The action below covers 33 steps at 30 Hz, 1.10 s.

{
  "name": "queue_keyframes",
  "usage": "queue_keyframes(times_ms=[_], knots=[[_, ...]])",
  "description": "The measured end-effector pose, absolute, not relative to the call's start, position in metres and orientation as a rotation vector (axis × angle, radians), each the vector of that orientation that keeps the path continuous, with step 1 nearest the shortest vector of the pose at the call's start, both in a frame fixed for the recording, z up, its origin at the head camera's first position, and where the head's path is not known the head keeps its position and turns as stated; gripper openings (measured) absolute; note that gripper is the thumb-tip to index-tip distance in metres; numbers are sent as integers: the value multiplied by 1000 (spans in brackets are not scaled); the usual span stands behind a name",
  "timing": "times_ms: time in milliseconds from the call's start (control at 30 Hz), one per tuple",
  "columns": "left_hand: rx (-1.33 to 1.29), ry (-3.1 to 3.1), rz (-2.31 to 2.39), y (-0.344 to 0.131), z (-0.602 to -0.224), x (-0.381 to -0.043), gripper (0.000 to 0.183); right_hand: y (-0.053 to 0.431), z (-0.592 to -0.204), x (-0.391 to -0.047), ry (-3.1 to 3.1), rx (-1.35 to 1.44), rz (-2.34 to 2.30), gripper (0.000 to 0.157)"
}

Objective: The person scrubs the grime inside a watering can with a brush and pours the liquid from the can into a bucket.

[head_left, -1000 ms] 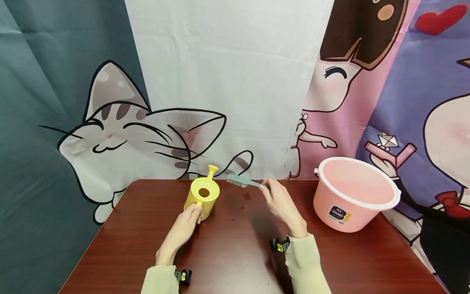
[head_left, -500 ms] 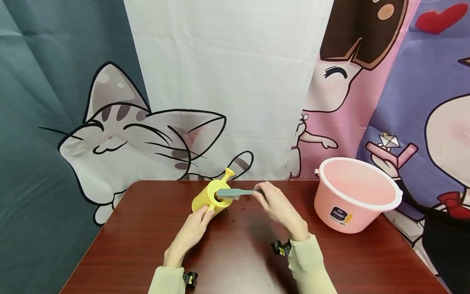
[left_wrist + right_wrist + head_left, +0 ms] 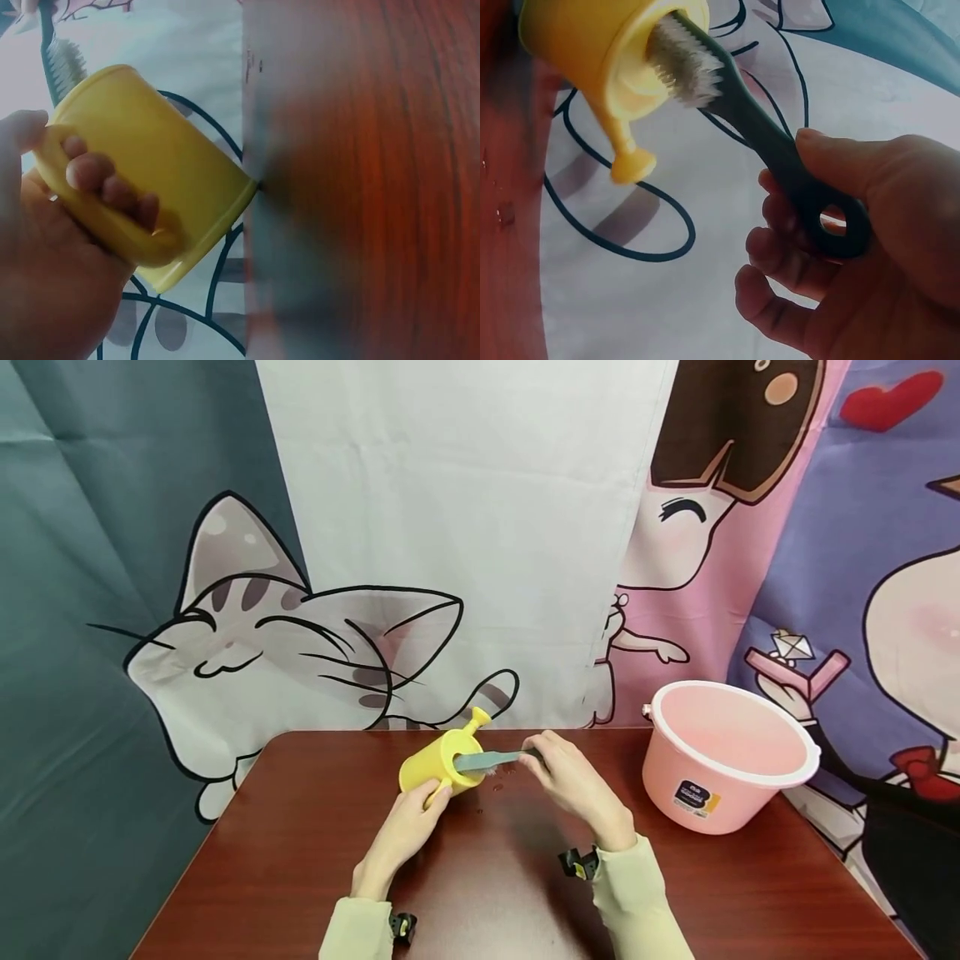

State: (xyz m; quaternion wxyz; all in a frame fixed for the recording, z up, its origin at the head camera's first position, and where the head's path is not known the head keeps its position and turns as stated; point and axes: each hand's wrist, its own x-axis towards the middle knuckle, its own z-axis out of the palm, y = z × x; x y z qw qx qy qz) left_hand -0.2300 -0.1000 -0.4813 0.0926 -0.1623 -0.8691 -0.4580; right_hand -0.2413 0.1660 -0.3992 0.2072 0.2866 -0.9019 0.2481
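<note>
A yellow watering can (image 3: pixel 426 767) is tilted to the right, its top opening facing my right hand. My left hand (image 3: pixel 405 831) grips its handle, and in the left wrist view the fingers curl through the handle (image 3: pixel 112 225). The spout (image 3: pixel 628 157) points away toward the backdrop. My right hand (image 3: pixel 573 785) pinches the end of a grey-green scrub brush (image 3: pixel 750 124) between thumb and fingers. The front of the brush head is inside the can's opening and hidden there; white bristles (image 3: pixel 686 64) show at the mouth.
A pink bucket (image 3: pixel 697 797) with a white rim stands on the right of the brown wooden table (image 3: pixel 247 868). Small water drops (image 3: pixel 498 787) lie on the table between the hands. A cartoon-printed cloth (image 3: pixel 480 527) hangs behind the table's back edge.
My left hand has moved right and tipped the watering can over toward the brush. The brush has swung down and left, its head entering the can's opening.
</note>
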Motion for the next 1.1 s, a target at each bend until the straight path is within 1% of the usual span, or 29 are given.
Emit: queue_keyframes(times_ms=[167,500,967,1100], knots=[[-526,-2593,-1320,-94,-478,-235,35,160,-405,-244,-2492,827,657,9],[-563,-2694,-1224,-89,-479,-230,38,146,-425,-252,-2506,872,656,10],[-592,-2675,-1221,-88,-482,-231,38,130,-445,-254,-2496,890,608,10],[-610,-2651,-1219,-86,-480,-232,37,125,-448,-255,-2499,876,581,12]])
